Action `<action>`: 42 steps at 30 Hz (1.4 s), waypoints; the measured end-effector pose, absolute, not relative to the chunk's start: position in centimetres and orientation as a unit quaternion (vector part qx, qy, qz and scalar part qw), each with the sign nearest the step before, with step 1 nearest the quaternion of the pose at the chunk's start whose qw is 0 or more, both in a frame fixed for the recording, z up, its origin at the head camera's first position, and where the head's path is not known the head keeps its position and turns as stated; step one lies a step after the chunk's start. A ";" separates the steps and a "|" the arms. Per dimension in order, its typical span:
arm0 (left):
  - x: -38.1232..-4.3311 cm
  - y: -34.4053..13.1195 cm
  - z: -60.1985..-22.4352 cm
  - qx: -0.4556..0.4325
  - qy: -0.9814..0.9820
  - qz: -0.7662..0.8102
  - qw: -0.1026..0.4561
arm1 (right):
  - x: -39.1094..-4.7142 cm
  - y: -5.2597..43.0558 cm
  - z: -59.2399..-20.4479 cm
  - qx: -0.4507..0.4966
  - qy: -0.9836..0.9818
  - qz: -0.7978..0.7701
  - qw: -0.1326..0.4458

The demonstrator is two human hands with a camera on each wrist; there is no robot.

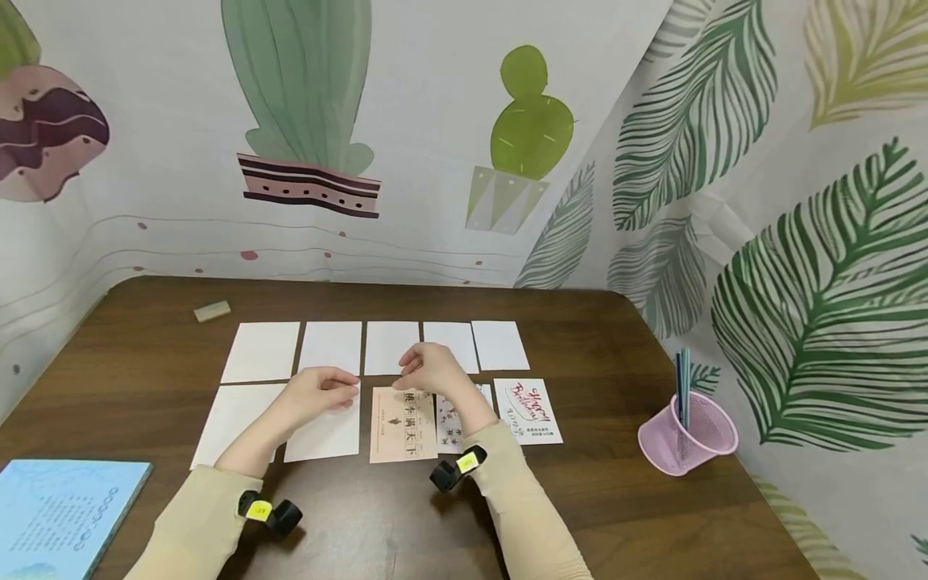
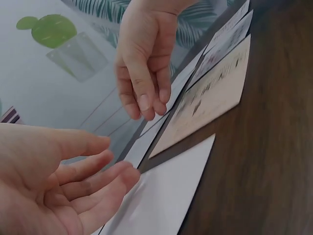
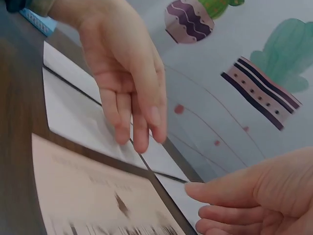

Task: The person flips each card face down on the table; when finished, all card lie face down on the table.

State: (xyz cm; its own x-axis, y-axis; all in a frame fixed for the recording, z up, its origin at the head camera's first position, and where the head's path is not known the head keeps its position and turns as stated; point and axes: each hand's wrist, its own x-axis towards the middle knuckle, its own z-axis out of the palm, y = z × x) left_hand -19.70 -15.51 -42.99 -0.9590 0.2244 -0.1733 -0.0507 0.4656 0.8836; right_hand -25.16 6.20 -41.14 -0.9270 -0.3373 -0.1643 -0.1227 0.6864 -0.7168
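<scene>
My left hand (image 1: 316,395) hovers over a white card (image 1: 326,441) in the front row, fingers loosely bent and holding nothing. To its right, my right hand (image 1: 438,374) is raised over the top edge of a peach card (image 1: 395,451) with dark Chinese characters. Its fingers are relaxed, and the left wrist view shows no object between them. A flower-patterned card (image 1: 448,431) lies partly hidden beneath my right forearm. At the row's right end is a white card (image 1: 532,431) with red "Happy Birthday" lettering. Another white card (image 1: 221,419) lies left, partly behind my left arm.
Several blank white cards (image 1: 261,353) form a back row. A small pale block (image 1: 213,312) sits at the far left. The light-blue book (image 1: 65,515) lies front left. At the right edge, a pink mesh cup (image 1: 663,439), tilted, holds dark and teal pens (image 1: 683,387).
</scene>
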 end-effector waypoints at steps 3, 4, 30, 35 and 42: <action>-20.0 -14.5 -42.9 0.049 0.847 0.512 0.133 | -25.4 7.6 -41.3 -0.150 0.907 -0.365 0.145; -20.2 -14.2 -42.8 0.048 0.849 0.510 0.132 | -25.5 7.9 -41.3 -0.155 0.908 -0.361 0.148; -20.6 -12.3 -41.9 0.150 0.874 0.433 0.162 | -24.8 8.3 -42.0 -0.194 0.923 -0.279 0.179; -20.5 -12.3 -41.8 0.171 0.884 0.406 0.159 | -24.9 8.3 -42.2 -0.200 0.925 -0.272 0.173; -20.6 -12.3 -41.9 0.168 0.887 0.402 0.153 | -24.8 8.3 -42.3 -0.201 0.921 -0.284 0.174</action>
State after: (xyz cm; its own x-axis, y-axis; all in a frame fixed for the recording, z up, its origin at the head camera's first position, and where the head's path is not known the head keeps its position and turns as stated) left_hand -20.57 -12.31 -41.93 -0.8966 0.4216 -0.1352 0.1760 0.6196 0.7649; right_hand -24.83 8.29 -42.29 -0.8586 -0.4690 -0.2069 -0.2715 0.7584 -0.5925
